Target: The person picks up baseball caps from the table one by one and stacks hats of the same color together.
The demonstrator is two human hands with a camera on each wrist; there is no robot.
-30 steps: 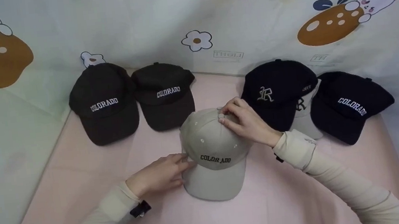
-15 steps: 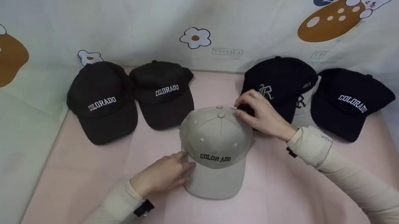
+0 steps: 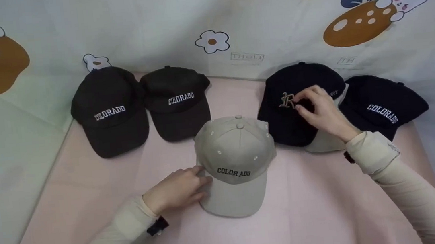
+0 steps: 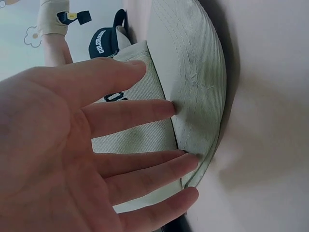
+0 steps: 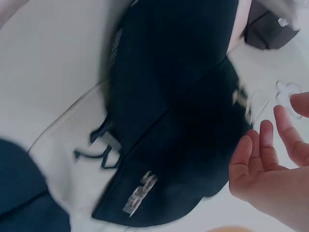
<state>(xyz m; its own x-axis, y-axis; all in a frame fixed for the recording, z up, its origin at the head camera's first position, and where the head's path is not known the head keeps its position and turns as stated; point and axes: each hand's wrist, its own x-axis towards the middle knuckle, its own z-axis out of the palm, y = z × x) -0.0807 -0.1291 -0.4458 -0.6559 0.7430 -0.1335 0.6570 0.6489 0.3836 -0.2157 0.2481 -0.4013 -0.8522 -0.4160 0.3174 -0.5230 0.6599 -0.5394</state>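
A beige cap [image 3: 224, 149] with "COLORADO" on its front sits mid-table, brim toward me. My left hand [image 3: 176, 191] is beside it, its spread fingers touching the left side where crown meets brim [image 4: 193, 63]. Those fingers look nearly straight in the left wrist view. Over the front of a navy cap [image 3: 283, 129] with an embroidered "R" hovers my right hand [image 3: 323, 113], fingers loosely bent and holding nothing. In the right wrist view a gap of air shows between the fingertips and that navy cap [image 5: 178, 116]; contact with it cannot be seen.
Two dark brown caps [image 3: 115, 128] with "COLORADO" lettering stand side by side at the back left. Behind the navy "R" cap a second beige cap [image 3: 325, 145] is partly hidden. Another navy cap [image 3: 377, 101] sits far right. A printed cloth wall [image 3: 167, 30] borders the pink table [image 3: 132, 236].
My right hand has left the top button of the beige cap and moved right, over the navy "R" cap. My left hand has stayed at the beige cap's side.
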